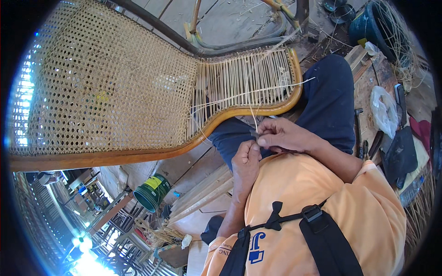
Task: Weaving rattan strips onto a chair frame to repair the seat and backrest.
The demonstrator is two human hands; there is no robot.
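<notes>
Glossy honey-brown curved rim point(230, 112), holey woven cane panel point(124, 87) on the left, just spaced parallel strands point(232, 76) at the narrow end. Right hand point(282, 135) pinches a pale cane strip point(256, 120) right by the rim; left hand point(246, 161) is curled tight beside it, can't tell on what. Plank floor point(232, 20), green bucket point(148, 195), gap between rim and bucket.
</notes>
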